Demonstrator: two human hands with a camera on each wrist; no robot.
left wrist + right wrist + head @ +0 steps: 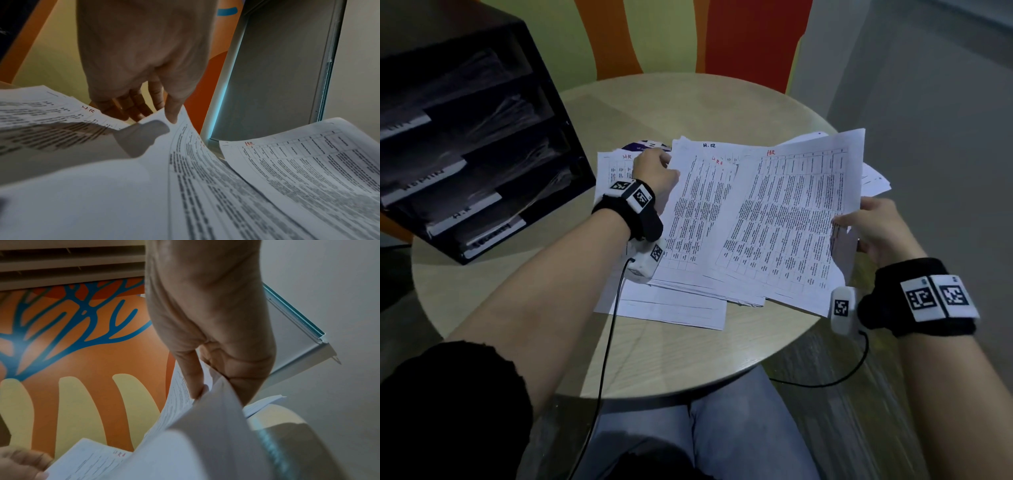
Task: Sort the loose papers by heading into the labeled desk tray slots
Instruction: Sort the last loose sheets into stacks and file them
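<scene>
A spread pile of printed sheets (698, 219) lies on the round table, several headed "HR" in red or black. My right hand (873, 226) pinches the right edge of a sheet headed "HR" (791, 219) and holds it raised over the pile; the wrist view shows the thumb (244, 386) and a finger (191, 378) on either side of the paper (205, 434). My left hand (657, 174) grips the left edge of another sheet (185, 162) in the pile, thumb on top and fingers (131, 107) under it. The black desk tray (482, 154) stands at left.
The tray's stacked slots carry white labels (434, 178), their text blurred, and hold papers. More sheets (873, 178) stick out at the pile's far right. The table's near rim (688, 377) is bare wood. Black cables (602, 359) trail from both wrist cameras. A striped wall stands behind.
</scene>
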